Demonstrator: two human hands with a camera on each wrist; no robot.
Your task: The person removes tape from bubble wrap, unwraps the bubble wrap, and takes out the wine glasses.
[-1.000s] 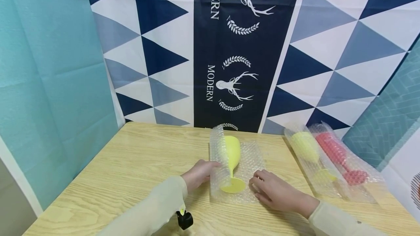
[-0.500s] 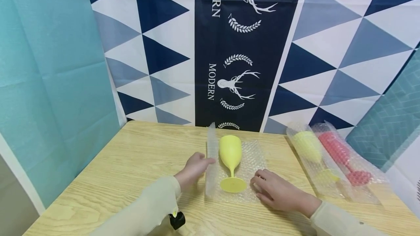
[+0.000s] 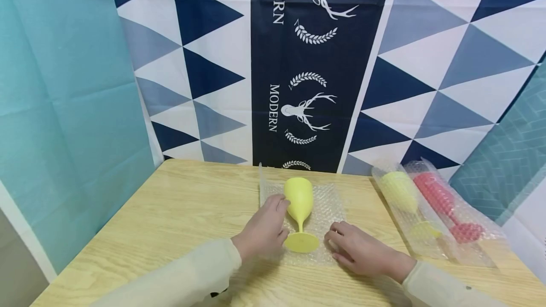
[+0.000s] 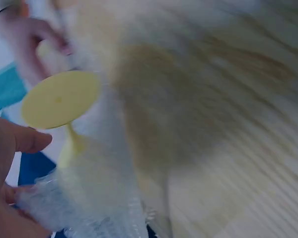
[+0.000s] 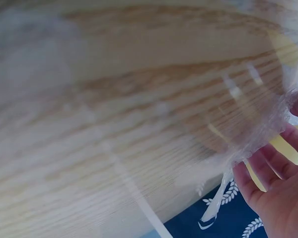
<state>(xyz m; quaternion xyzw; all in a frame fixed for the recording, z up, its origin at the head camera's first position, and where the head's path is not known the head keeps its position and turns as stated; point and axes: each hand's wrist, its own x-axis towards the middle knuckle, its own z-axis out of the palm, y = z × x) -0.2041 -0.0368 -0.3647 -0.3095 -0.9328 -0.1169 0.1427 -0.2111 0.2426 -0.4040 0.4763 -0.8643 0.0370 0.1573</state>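
Note:
A yellow plastic goblet [image 3: 299, 198] lies on its side on a sheet of bubble wrap [image 3: 324, 203], its round foot toward me. My left hand [image 3: 264, 226] reaches over the sheet's left part, fingertips beside the goblet's bowl. In the left wrist view the thumb [image 4: 32, 139] stands apart from the fingers, near the goblet's foot [image 4: 59, 99]. My right hand [image 3: 362, 248] holds the sheet's right edge with bent fingers; the right wrist view shows the fingertips [image 5: 243, 173] along the crinkled plastic edge [image 5: 258, 141].
Two wrapped goblets lie at the table's right side, one yellow [image 3: 401, 193] and one red [image 3: 435, 193], both in bubble wrap. The wooden table [image 3: 179, 212] meets a patterned cloth [image 3: 213, 60] at the back. A teal curtain [image 3: 72, 84] hangs on the left.
The bubble wrap's left side, folded over the goblet before, has swung back to the left. My left hand has let go of it and moved right, beside the bowl. The right hand stays put.

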